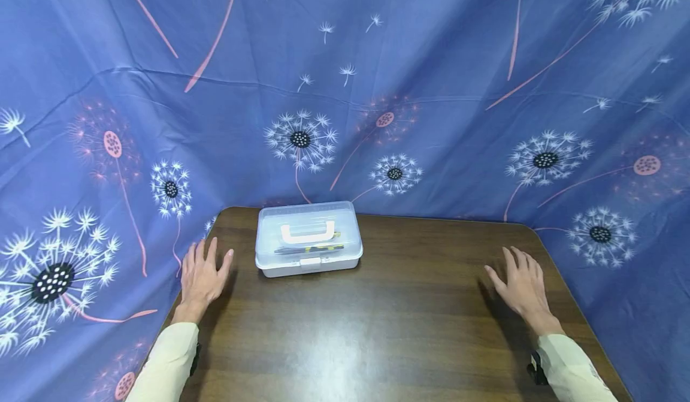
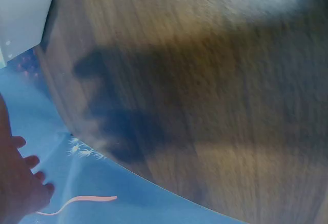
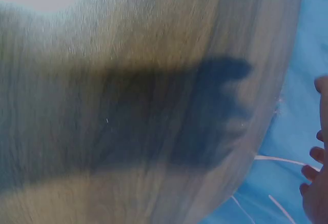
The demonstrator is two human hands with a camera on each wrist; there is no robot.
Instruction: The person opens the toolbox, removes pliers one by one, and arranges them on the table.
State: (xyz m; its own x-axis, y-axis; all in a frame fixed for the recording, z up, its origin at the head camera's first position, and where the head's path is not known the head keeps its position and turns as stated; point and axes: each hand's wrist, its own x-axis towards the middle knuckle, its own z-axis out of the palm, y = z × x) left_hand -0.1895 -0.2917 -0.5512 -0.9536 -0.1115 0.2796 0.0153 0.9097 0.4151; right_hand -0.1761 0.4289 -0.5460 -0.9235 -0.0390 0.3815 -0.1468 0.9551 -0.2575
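A clear-lidded plastic box (image 1: 309, 264) with a white carrying handle (image 1: 307, 233) and a front latch sits near the back edge, left of the middle. Its lid is down, and dark and yellow slender items (image 1: 309, 248) show through it. My left hand (image 1: 203, 279) hovers just left of the box, fingers spread and holding nothing. In the left wrist view, part of the hand (image 2: 20, 183) appears at the lower left, and a corner of the box (image 2: 23, 16) at the upper left. Far to the right, my right hand (image 1: 520, 285) hangs over the tabletop with relaxed fingers, also holding nothing.
The brown wood-grain table (image 1: 415, 306) has rounded back corners. Blue cloth (image 1: 447, 150) with dandelion prints hangs behind it and along both sides. Each hand casts a shadow on the tabletop.
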